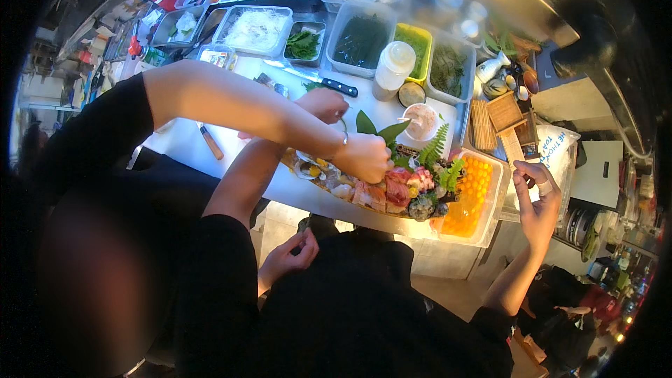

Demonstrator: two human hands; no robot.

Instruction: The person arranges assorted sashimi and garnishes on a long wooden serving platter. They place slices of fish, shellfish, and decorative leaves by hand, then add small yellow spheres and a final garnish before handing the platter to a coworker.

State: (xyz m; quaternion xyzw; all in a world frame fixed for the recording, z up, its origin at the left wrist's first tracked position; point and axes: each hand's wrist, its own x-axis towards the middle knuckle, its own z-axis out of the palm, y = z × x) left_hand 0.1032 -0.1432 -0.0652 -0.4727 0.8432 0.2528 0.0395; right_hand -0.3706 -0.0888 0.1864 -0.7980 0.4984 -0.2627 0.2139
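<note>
My left hand (321,106), fingers bunched, is over the white cutting board (241,65); a co-worker's forearm crosses over mine, and what my fingers hold is unclear. My right hand (538,197) is raised beside the tub of orange yolks (475,178), fingers apart, a bandage on one finger. A co-worker's closed hand (365,158) touches a long platter of sliced raw fish (397,189), octopus pieces (420,176), fern leaves (433,144) and broad green leaves (391,131). Another hand (290,258), apparently the co-worker's, hangs below the counter edge.
A black-handled knife (340,87) and a wooden-handled knife (211,142) lie on the board. Behind are a squeeze bottle (392,71), a white bowl (421,121) and tubs of shredded white garnish (257,29) and greens (362,39). Bamboo mats (482,125) lie right.
</note>
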